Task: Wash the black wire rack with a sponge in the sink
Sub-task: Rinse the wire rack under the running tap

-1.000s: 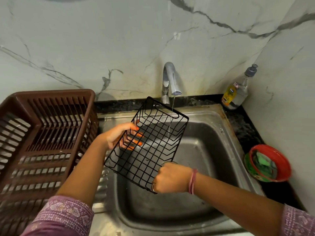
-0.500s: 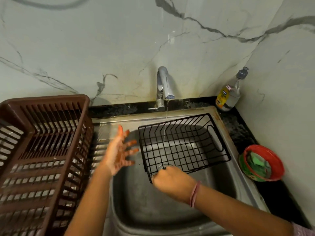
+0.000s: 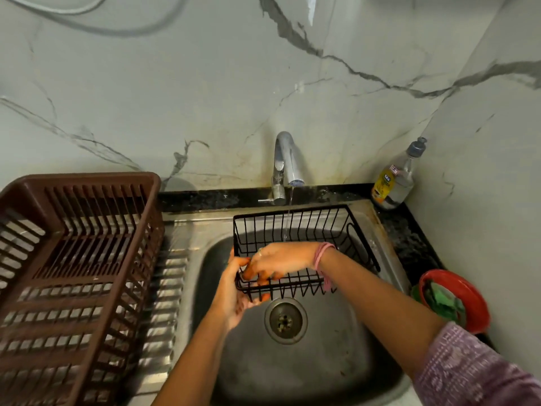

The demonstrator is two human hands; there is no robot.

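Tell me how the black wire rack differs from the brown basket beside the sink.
The black wire rack is thin black wire; the brown basket is thick slatted brown plastic. The rack looks smaller than the basket. The rack is over the sink under the tap's thin stream, with the left hand and right hand at its near left corner; the basket sits untouched on the drainboard. Both are open-topped, rectangular and empty.

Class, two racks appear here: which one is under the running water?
The black wire rack, held over the sink by both hands. The brown plastic rack sits dry to the left.
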